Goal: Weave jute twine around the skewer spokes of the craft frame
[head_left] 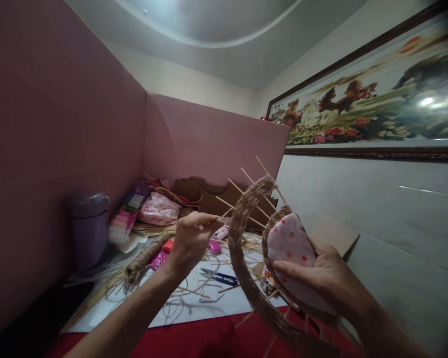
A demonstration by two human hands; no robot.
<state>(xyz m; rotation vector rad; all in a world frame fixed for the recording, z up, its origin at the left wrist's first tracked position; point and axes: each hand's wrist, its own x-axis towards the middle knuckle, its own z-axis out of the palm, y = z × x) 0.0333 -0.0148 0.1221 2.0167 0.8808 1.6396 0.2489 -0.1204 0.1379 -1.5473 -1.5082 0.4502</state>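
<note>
Forearms point(130, 307) foremost, right grip point(323, 273) clasps woven frame point(236, 238) by its padding point(290, 237), left grip point(194, 237) pinches strand point(226, 215) beside frame.

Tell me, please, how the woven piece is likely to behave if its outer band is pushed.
The woven piece will probably flex, since thin sticks bridge the gap between its outer band and dotted pad. Bare stick ends jut past the band, so they may catch or snap. It seems light: the right hand holds it by the pad.
</note>
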